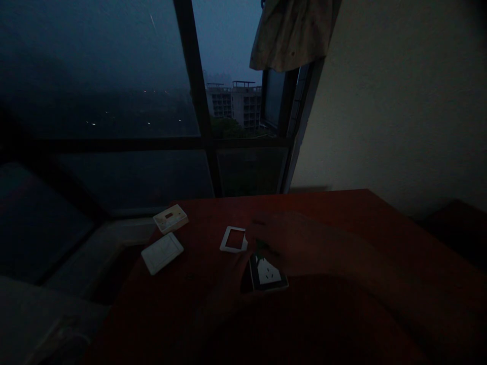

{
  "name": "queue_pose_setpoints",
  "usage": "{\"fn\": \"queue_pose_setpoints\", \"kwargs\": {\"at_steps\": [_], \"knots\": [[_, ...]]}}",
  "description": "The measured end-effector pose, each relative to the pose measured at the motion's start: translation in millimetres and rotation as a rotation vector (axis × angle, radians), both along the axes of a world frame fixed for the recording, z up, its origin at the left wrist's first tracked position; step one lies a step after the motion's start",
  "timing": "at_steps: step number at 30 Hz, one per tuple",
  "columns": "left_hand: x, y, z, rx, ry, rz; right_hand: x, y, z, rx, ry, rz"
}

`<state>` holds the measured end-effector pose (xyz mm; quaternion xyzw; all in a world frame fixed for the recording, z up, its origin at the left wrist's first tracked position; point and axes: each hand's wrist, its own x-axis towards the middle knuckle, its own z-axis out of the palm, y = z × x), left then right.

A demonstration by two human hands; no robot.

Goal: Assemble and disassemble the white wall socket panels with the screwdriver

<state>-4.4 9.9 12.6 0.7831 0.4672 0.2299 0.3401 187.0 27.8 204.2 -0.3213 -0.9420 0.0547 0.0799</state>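
Note:
In the dim light, a wall socket (269,274) with a white slotted face and a dark surround is held low over the table. My left hand (228,281) is closed round its left side; shadow hides most of those fingers. From the upper right, my right hand (291,241) reaches over the socket, its fingers bent together at the socket's top edge. A small dark green piece (262,245) shows at these fingers; its kind is too dark to make out. Just beyond the hands lies a white square frame (228,248), partly covered by my right hand.
On the reddish table (205,218), a pale box-like piece with a slot (171,219) and a white rectangular plate (162,253) lie at the left edge. Behind are a dark-framed window (205,121) and a hanging cloth (292,35). A plain wall (388,111) rises at right.

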Motion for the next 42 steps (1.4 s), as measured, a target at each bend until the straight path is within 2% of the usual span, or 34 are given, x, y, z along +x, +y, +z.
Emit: {"fn": "queue_pose_setpoints", "kwargs": {"at_steps": [7, 13, 18, 22, 24, 26, 29, 33, 35, 38, 42], "knots": [[0.7, -0.1, 3.5, 0.028, -0.012, -0.013, -7.8, 1.6, -5.9, 0.062, -0.04, -0.123], [-0.1, -0.3, 2.5, 0.015, -0.026, 0.002, -18.8, 1.7, -9.4, 0.184, -0.156, -0.265], [-1.1, 0.7, 0.3, 0.008, -0.008, 0.013, -23.8, 0.2, -10.5, 0.168, -0.15, -0.353], [-0.4, 1.1, 0.4, -0.005, -0.012, -0.007, -8.0, 3.5, -11.8, 0.125, -0.059, -0.356], [-0.7, 0.4, 2.1, -0.025, -0.024, -0.021, 9.6, 8.4, -18.3, 0.074, 0.088, -0.41], [-3.0, 0.1, 3.8, -0.035, -0.046, -0.032, 30.3, 14.5, -34.6, -0.004, 0.358, -0.526], [-11.3, 3.8, 4.1, -0.022, -0.057, 0.007, 56.5, 20.1, -81.4, -0.275, 0.808, -0.757], [-27.5, 18.3, 1.7, 0.109, 0.071, 0.157, 63.0, 11.2, -157.7, -0.958, 1.297, -0.897], [-34.0, 26.6, 2.3, 0.183, 0.205, 0.18, 55.7, 2.0, -183.3, -1.177, 1.385, -0.872], [-37.8, 37.3, 7.9, 0.277, 0.408, 0.134, 43.8, -9.8, -197.0, -1.223, 1.49, -0.826], [-33.7, 50.2, 16.1, 0.317, 0.557, 0.044, 39.1, -15.2, -194.2, -1.181, 1.574, -0.698]]}}
